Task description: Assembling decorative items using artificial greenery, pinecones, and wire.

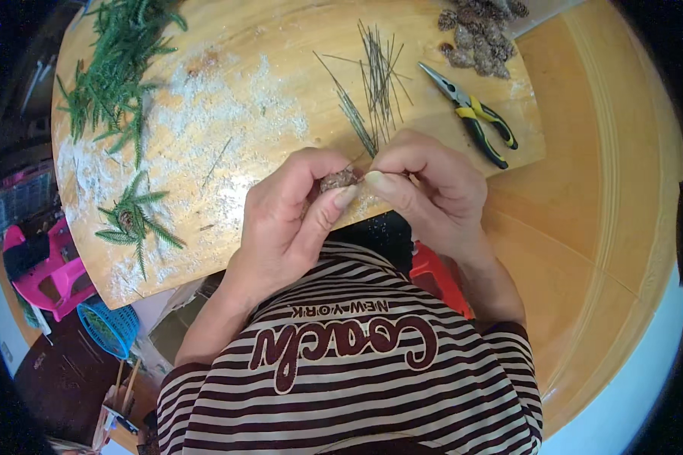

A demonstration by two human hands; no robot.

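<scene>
Close to the table's near edge, my left hand (279,216) is closed around a small brown pine cone (337,180), its thumb pressed against the cone's side. Beside it, my right hand (440,193) pinches between thumb and forefinger what looks like a thin wire at the cone; most of that wire is hidden by the fingers. Just beyond both hands lies a loose bunch of thin dark green wires (379,80). Needle-nose pliers (472,110) with black and yellow handles rest to the right of the wires.
A heap of pine cones (482,42) sits at the far right of the wooden table (311,45). Green artificial fir sprigs (114,76) are piled at the far left. Nearer lies a sprig cluster (136,216) with a cone at its centre. White flakes (197,98) are scattered over the tabletop.
</scene>
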